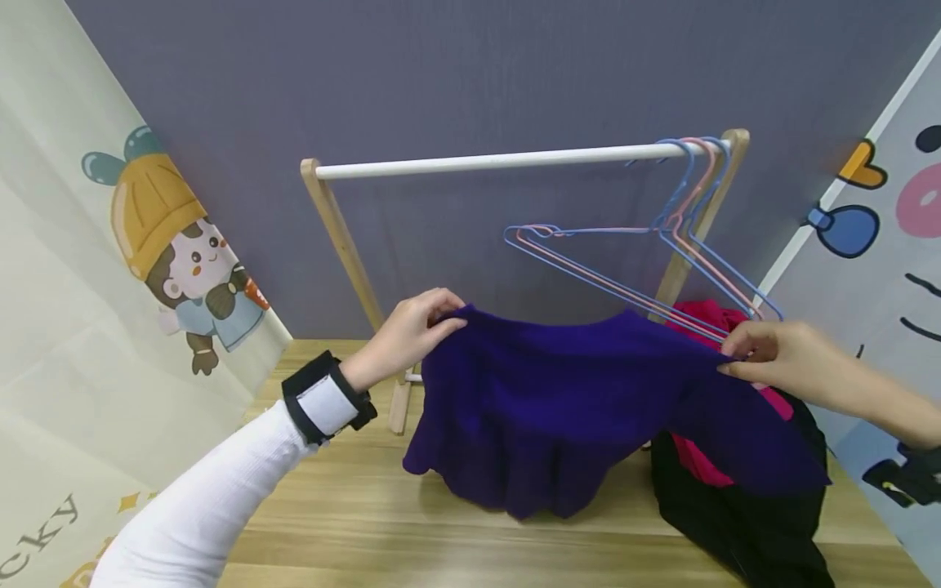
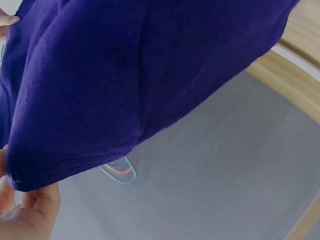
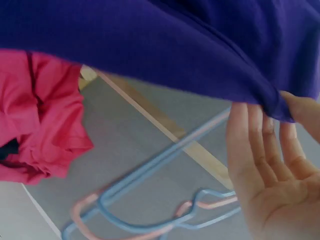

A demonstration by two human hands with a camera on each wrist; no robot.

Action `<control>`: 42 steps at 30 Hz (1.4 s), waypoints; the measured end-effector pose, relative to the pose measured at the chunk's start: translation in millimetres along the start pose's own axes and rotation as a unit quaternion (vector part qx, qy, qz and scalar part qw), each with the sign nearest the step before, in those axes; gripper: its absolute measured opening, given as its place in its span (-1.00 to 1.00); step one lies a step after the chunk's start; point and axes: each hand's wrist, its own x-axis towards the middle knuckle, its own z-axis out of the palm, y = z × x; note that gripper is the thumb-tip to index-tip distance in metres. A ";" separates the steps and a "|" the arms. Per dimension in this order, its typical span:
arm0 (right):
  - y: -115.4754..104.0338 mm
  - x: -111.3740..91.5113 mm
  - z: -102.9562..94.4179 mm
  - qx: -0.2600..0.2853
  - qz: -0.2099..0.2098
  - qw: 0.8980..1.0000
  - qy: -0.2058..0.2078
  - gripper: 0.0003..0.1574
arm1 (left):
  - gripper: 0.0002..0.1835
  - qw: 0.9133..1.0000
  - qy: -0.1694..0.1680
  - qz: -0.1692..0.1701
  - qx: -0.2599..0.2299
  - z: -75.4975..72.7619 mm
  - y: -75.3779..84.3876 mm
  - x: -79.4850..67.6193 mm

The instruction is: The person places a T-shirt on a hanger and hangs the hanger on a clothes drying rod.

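Observation:
A dark purple garment (image 1: 544,392), apparently a shirt, hangs stretched between both hands in front of the rack. My left hand (image 1: 415,331) pinches its upper left corner between thumb and fingers; in the left wrist view a stitched hem shows at that corner. My right hand (image 1: 782,359) pinches the upper edge on the right, and part of the cloth droops beyond it. In the right wrist view the thumb and fingers (image 3: 257,145) nip a small fold of the purple cloth. The garment's lower edge hangs loose over the wooden table (image 1: 331,506).
A rack with a white rail (image 1: 478,163) and wooden legs stands behind the garment. Blue and pink wire hangers (image 1: 691,220) hang at the rail's right end. Beneath them lie red clothing (image 3: 45,120) and black clothing (image 1: 735,523). Printed curtains flank both sides.

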 end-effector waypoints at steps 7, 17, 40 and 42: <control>3.2 -5.4 13.6 -0.007 -0.016 0.999 -0.030 -0.79 | -0.89 0.999 0.002 0.032 -0.018 10.8 1.8 -10.9; 1.6 -9.2 23.9 -0.002 -0.030 0.999 -0.043 -0.80 | -0.84 0.993 0.022 0.110 -0.026 19.6 4.5 -21.0; -2.9 17.1 -5.0 -0.136 -0.019 0.971 0.197 -0.65 | -0.89 0.992 -0.072 0.100 -0.014 23.3 2.7 -35.4; -0.1 18.8 -4.4 -0.131 -0.020 0.971 0.199 -0.64 | -0.89 0.993 -0.079 0.092 -0.010 23.0 3.5 -36.3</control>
